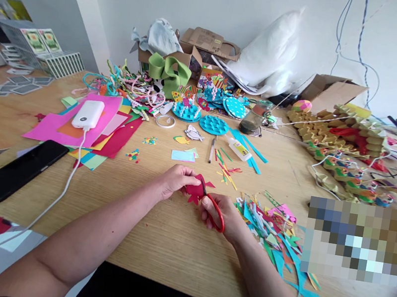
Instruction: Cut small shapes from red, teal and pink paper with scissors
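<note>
Between thumb and fingers, my left hand holds a small dark red paper cut-out with a jagged lower edge. My right hand grips red-handled scissors, whose dark blades lie against the paper's right side. A small red scrap shows just beyond the blades. On the table past my hands lie a yellow paper fish, a white drawn fish, a pale blue paper slip and a pen. How far the blades are apart is too small to tell.
Paper scraps spread right of my right hand. A glue bottle lies beyond it. Left are a black phone, a white power bank with its cable, and coloured sheets. Egg cartons stand at right, near a blurred-out patch.
</note>
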`<state>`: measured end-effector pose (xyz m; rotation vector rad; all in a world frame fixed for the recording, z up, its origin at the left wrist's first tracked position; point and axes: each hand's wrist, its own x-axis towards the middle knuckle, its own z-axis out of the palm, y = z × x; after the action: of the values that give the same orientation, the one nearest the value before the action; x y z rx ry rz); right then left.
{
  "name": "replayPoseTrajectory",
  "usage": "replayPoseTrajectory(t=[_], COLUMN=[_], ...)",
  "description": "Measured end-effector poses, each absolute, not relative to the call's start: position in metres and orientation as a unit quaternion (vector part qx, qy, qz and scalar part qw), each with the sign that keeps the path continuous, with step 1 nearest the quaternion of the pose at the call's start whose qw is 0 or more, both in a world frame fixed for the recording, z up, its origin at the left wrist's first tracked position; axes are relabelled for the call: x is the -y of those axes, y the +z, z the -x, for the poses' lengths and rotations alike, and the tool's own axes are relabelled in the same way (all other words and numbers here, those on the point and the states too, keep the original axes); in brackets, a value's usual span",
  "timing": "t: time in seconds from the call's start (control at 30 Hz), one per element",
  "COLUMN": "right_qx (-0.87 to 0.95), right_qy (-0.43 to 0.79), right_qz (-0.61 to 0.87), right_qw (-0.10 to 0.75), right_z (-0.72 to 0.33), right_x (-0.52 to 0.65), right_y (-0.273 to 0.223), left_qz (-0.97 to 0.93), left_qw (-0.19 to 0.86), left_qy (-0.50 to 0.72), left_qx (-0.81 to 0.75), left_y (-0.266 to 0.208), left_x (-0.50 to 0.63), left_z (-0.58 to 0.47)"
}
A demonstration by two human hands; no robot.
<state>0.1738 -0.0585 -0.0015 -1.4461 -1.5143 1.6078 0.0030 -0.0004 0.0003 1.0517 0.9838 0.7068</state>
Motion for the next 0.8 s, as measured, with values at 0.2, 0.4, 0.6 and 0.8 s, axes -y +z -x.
replayPoseTrajectory(t=[0.2, 0.4, 0.6, 0.8], right_qx=[0.554, 0.558, 0.556, 0.553], right_qy=[0.589, 0.590, 0.593, 0.597], right_qz=[0.531, 0.526, 0.524, 0.520], right_qw=[0.253, 0.255, 0.253, 0.260], right_z=[-0.1736, -0.1733, -0.1726, -0.1724], right_x=[0.0587, 0.0592, 0.0590, 0.0591], right_y=[-0.0012, 0.0001, 0.0006, -0.0015], left_qz=[-0.465, -0.475, -0.477, -0.475], left_qw=[0.690, 0.692, 0.694, 0.694], left_qy=[0.326, 0.321, 0.316, 0.316], left_qx=[-0.449, -0.438, -0.438, -0.439], left_y=[0.0002, -0.0006, -0.0003, -0.0005], left_x=[0.0001, -0.0001, 0.0003, 0.0004], left_z=[-0.0025, -0.0026, -0.0025, -0.0027])
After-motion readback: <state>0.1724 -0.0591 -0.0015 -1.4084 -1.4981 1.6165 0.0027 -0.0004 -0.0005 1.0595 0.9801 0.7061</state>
